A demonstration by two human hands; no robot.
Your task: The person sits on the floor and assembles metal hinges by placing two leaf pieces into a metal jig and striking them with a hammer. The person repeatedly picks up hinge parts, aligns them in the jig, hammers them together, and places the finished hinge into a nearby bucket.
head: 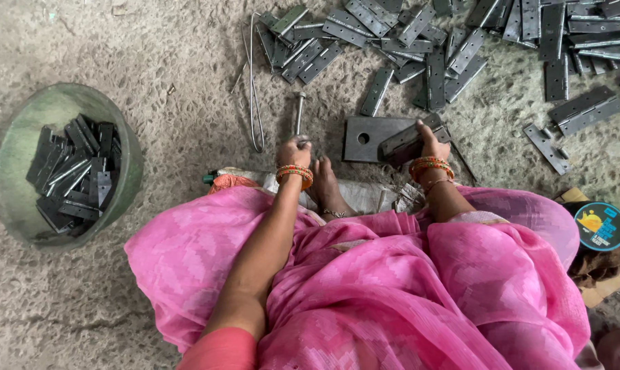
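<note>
The flat steel block (pixel 364 139) with a round hole lies on the sandy ground (pixel 173 96), and everything else is placed here by it. The right hand (pixel 429 145) rests at the block's right edge, fingers closed over a grey hinge (pixel 409 139) that lies across that edge. The fingertips are tucked behind the hinge, so how firmly they press cannot be told. Left of the block, the left hand (pixel 294 151) is curled tight around the handle of a hammer (pixel 299 113). The handle is almost wholly hidden in the fist, and only the thin shaft and small head show, pointing away from the person. A bare foot (pixel 325 183) sits between the two wrists, just below the block, its heel lost under pink cloth (pixel 392 288).

Beyond the block a heap of hinges (pixel 453 41) spreads across the ground and is cut off by the top edge. A bent wire (pixel 254 82) lies left of the hammer. Far left of the block stands a green bowl (pixel 128 147) holding more hinges, their lower layers hidden. Far right of the block, a round blue tin lid (pixel 601 226) is partly covered by cloth.
</note>
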